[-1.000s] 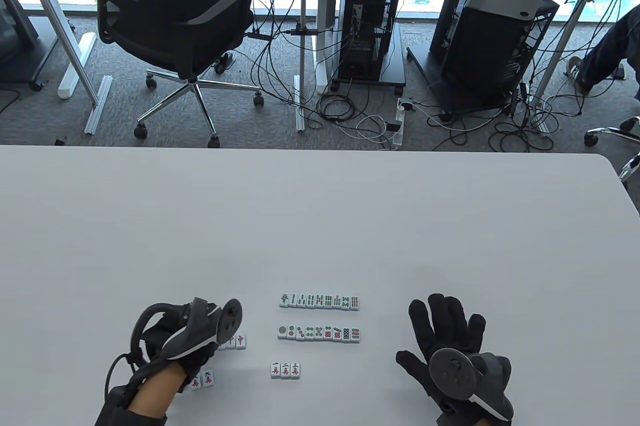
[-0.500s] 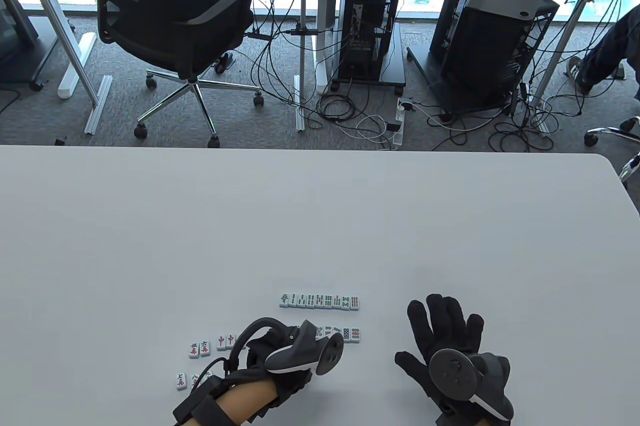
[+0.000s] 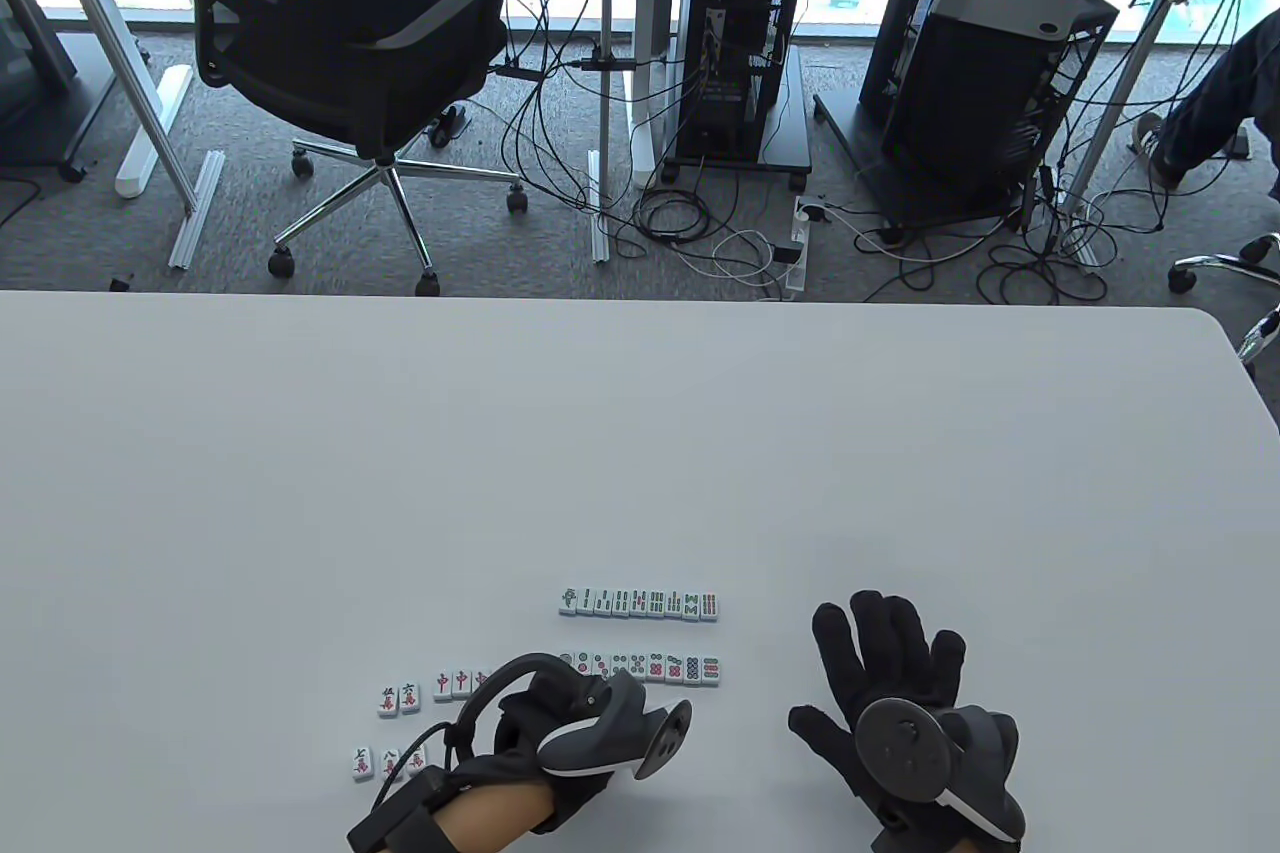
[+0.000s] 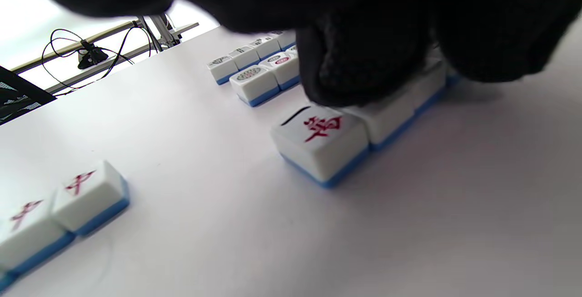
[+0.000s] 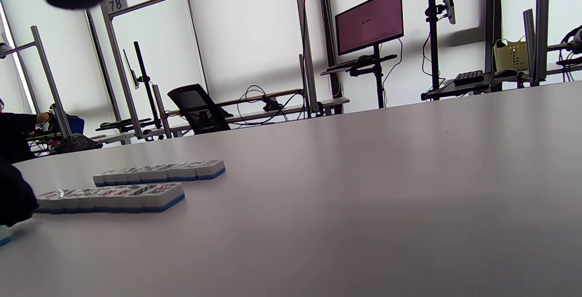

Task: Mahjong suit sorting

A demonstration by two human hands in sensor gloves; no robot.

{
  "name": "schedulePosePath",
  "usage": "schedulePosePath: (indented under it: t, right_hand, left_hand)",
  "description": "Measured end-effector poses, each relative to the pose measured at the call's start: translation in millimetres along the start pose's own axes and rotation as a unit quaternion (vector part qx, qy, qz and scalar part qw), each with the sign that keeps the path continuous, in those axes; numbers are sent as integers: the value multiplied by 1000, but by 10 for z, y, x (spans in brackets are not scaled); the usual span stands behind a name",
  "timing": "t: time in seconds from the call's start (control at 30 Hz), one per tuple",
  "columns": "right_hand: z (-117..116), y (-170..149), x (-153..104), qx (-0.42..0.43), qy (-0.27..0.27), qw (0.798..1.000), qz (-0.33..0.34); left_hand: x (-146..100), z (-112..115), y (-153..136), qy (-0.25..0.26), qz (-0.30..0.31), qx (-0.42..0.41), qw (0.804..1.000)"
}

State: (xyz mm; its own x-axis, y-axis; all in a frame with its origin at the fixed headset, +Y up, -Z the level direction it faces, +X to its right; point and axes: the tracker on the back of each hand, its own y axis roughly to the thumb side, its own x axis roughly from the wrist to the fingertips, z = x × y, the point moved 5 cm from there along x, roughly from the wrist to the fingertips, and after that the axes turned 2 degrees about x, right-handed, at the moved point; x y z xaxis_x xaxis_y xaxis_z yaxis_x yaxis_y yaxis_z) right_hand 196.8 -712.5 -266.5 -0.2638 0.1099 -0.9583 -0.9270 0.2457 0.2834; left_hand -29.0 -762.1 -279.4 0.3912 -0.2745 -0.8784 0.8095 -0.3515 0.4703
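Half a second back the left hand (image 3: 560,743) hid the start of the dots row (image 3: 640,667); now it sits lower and nearer the person, and that row's left tiles show again; its fingertips (image 4: 359,67) press down on the short character row (image 4: 363,124) — whether they pinch a tile I cannot tell; the bamboo row (image 3: 639,603) lies beyond, unmoved; loose character tiles (image 3: 398,698) lie to the left on the table (image 3: 640,443); the right hand (image 3: 900,723) has kept flat — fingers spread, holding nothing.
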Motion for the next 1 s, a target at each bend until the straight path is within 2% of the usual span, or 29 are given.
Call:
schedulePosePath:
  t: [0.1,0.23,0.37,0.43,0.5,0.63,0.73,0.87,1.0]
  right_hand:
    - [-1,-4,1,2,1,1000,-1]
    - [40,-40,-5,6,-8,1000,-10]
    - [40,-51,-3,3,-8,1000,-13]
    - [35,-53,-1,1,-7,1000,-13]
    - [31,-55,-1,-2,-5,1000,-14]
    - [30,-58,0,-3,-3,1000,-16]
    - [29,-61,2,-4,-3,1000,-17]
    - [25,-66,2,-5,-1,1000,-19]
    - [20,-69,3,-6,1,1000,-21]
  left_hand:
    - [-112,-54,-241,16,-35,-1,999]
    - [-277,-42,-859,21,-120,2,993]
    - [-439,200,-1377,-18,-185,-43,982]
    - [-508,311,-1527,-25,-208,-42,977]
    - [-578,505,-1671,-56,-228,-51,971]
    - [-633,789,-1751,-98,-233,-78,964]
    - [-650,907,-1730,-91,-235,-89,964]
    - [-622,1021,-1671,-88,-231,-95,964]
    - [-599,1002,-1634,-81,-224,-76,968]
